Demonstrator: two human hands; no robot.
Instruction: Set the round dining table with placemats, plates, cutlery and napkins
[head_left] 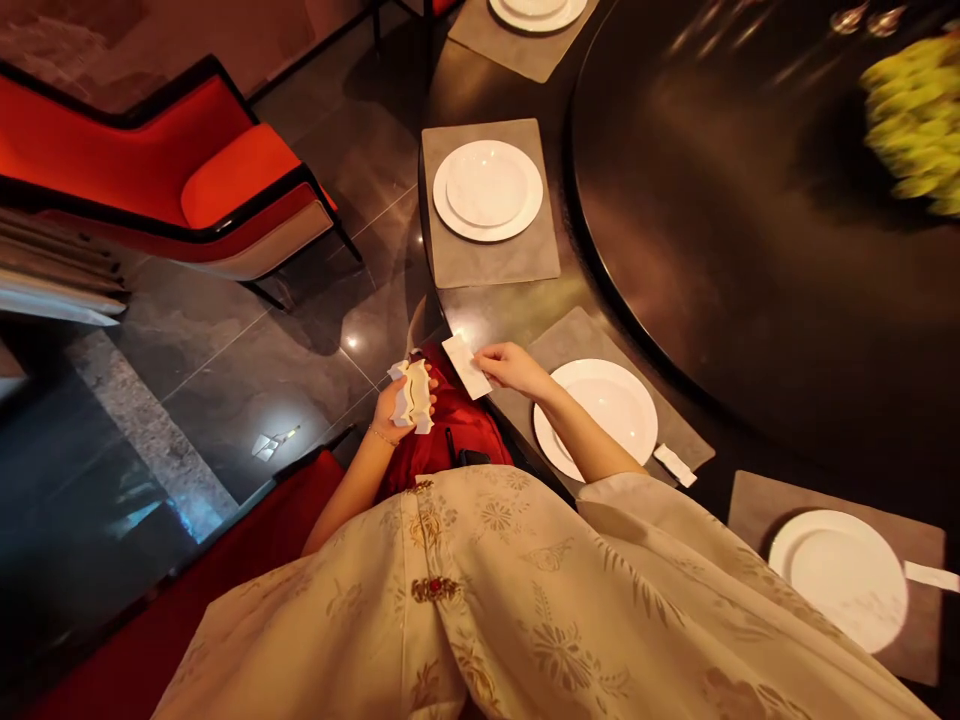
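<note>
My left hand [396, 405] is closed around a small stack of white folded packets [412, 398], held over a red chair seat below the table edge. My right hand [508, 366] pinches one white packet [466, 366] at the left edge of the grey placemat [577, 335], beside the white plate [596, 415]. Another white packet [675, 465] lies to the right of that plate. My cream patterned sleeves fill the bottom of the view.
A dark round table [750, 200] carries more grey placemats with white plates [487, 190] [838, 578], a packet [931, 576] by the right one. Yellow-green flowers [915, 120] sit far right. A red armchair [187, 170] stands on the glossy dark floor at left.
</note>
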